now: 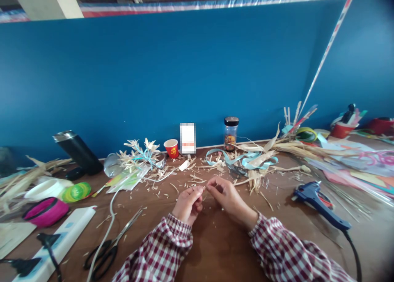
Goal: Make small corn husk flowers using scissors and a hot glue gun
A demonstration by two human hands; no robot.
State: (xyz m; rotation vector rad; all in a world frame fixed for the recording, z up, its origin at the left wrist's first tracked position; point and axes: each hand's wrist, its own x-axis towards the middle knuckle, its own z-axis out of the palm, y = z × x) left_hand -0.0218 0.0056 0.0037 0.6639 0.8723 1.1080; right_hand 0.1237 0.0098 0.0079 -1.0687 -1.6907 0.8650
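Observation:
My left hand is closed in a pinch above the middle of the brown table, its fingertips almost meeting those of my right hand. Something small and pale shows at the fingertips, too small to name. The right hand pinches from the other side, thumb and forefinger together. Husk scraps lie just beyond both hands. Black-handled scissors rest partly open to the left of my left sleeve. A blue hot glue gun lies on its side to the right.
Husk flowers, a red paper cup and a lidded jar line the back by the blue partition. A power strip with plugs and a white cable is at left. Light-blue ribbon and long dry husks lie at right.

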